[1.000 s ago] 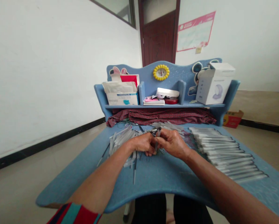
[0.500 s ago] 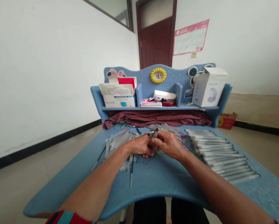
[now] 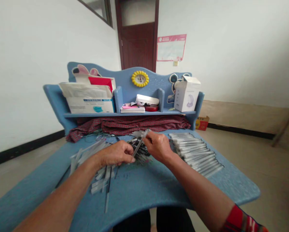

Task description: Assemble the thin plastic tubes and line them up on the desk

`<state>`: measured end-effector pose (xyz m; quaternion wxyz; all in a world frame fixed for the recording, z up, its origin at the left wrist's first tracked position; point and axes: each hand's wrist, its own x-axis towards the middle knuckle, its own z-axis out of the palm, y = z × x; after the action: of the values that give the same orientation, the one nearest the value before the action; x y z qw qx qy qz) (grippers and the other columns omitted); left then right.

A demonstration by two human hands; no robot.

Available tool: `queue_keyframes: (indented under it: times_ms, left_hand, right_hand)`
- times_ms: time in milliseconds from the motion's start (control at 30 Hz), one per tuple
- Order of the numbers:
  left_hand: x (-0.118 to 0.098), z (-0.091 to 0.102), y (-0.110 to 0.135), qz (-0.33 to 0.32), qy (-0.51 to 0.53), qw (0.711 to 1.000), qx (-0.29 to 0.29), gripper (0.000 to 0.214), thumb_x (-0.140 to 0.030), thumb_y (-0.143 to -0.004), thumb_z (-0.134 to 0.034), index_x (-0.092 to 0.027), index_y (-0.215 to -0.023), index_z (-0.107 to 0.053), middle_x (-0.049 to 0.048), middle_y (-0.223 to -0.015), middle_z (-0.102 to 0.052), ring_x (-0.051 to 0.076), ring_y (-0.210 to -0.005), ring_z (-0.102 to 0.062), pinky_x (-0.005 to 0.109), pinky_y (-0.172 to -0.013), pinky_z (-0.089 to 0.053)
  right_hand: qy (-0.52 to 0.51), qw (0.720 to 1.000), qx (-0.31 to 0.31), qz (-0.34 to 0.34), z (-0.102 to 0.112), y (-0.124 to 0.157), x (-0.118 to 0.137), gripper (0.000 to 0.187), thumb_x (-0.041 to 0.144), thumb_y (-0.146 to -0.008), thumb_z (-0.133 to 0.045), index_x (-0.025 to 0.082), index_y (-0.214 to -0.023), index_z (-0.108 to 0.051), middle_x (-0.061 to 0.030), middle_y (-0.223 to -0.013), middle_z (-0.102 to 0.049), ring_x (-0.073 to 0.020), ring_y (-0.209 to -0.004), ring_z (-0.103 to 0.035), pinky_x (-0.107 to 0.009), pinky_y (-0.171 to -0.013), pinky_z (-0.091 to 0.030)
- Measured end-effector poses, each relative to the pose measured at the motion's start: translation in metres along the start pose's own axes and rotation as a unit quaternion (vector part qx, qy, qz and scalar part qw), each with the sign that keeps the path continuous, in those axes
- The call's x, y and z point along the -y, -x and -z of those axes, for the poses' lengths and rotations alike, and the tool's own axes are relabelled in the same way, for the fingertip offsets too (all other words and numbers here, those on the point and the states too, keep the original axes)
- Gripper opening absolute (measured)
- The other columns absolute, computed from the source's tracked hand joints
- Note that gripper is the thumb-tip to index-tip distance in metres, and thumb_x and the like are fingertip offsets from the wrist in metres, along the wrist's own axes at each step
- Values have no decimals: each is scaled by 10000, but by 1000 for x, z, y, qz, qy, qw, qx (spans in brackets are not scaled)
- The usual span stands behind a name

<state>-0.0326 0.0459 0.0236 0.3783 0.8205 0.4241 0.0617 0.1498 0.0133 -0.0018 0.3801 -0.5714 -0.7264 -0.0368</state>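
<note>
A translucent pen barrel (image 3: 139, 144) slants between my two hands over the desk. My left hand (image 3: 119, 152) pinches its lower end between thumb and fingers. At the upper end, the fingers of my right hand (image 3: 158, 146) are closed on the same barrel. Beneath and behind it lies a heap of small black pen parts (image 3: 142, 154), partly covered by my hands. Loose translucent barrels (image 3: 82, 158) are piled beside my left forearm, with a thin dark refill (image 3: 108, 190) near them. To the right of my right hand, pens with dark tips (image 3: 197, 154) lie side by side in a row.
The blue desk (image 3: 139, 190) has a curved front edge. At its back, checked cloth (image 3: 134, 125) lies under a shelf holding a mask box (image 3: 91, 104), a small white case (image 3: 148, 99) and a white carton (image 3: 186, 95). A yellow flower-shaped clock (image 3: 139, 79) is above.
My hands have moved apart, and the barrel between them now tilts instead of standing nearly upright. The camera view has turned to the right.
</note>
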Motion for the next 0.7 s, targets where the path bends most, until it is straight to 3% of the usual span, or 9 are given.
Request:
queue_keyframes:
  times_ms: [67, 167, 267, 367, 467, 700]
  left_hand:
    - [0, 0, 0, 5, -7, 1000, -6, 181, -313, -605, -605, -161, -539, -533, -49, -452, -453, 86, -399, -423, 174, -380, -293]
    - [0, -1, 0, -1, 1, 1000, -1, 153, -286, -600, -597, -163, -537, -532, -51, -450, -452, 87, -398, -423, 174, -379, -309]
    - [0, 0, 1, -8, 16, 1000, 13, 168, -298, -606, -606, -159, -542, -538, -49, -460, -465, 83, -401, -426, 168, -383, -316]
    - [-4, 2, 4, -27, 29, 999, 19, 235, -374, -644, -614, -150, -585, -572, -39, -498, -506, 77, -408, -440, 164, -392, -319]
    - [-8, 5, 8, -52, 31, 998, -1, 311, -446, -699, -585, -140, -656, -613, -25, -545, -550, 68, -417, -445, 161, -407, -320]
    - [3, 5, 5, -47, 5, 999, -20, 335, -457, -697, -585, -125, -701, -636, -5, -569, -575, 76, -425, -464, 165, -403, -324]
  right_hand:
    - [70, 993, 43, 83, 5, 4, 6, 187, 255, -860, -430, 207, -913, -603, -53, -811, -687, -172, -724, -626, -239, -611, -378]
    - [125, 964, 133, 194, 7, 10, 16, 238, 182, -831, -424, 194, -1021, -568, -74, -913, -687, -206, -774, -642, -258, -610, -408]
    - [155, 944, 179, 230, 9, 11, 22, 241, 165, -824, -418, 166, -1007, -575, -96, -922, -689, -233, -794, -651, -280, -612, -440]
    - [199, 938, 198, 205, 21, 5, 21, 243, 163, -823, -420, 164, -986, -600, -118, -850, -697, -252, -768, -660, -307, -616, -458]
    - [255, 928, 230, 142, 47, -1, 9, 234, 138, -793, -453, 169, -927, -643, -141, -823, -697, -264, -757, -663, -314, -609, -460]
    - [322, 907, 271, -7, 113, 20, -60, 204, 119, -764, -508, 171, -865, -678, -142, -807, -692, -253, -784, -658, -299, -636, -439]
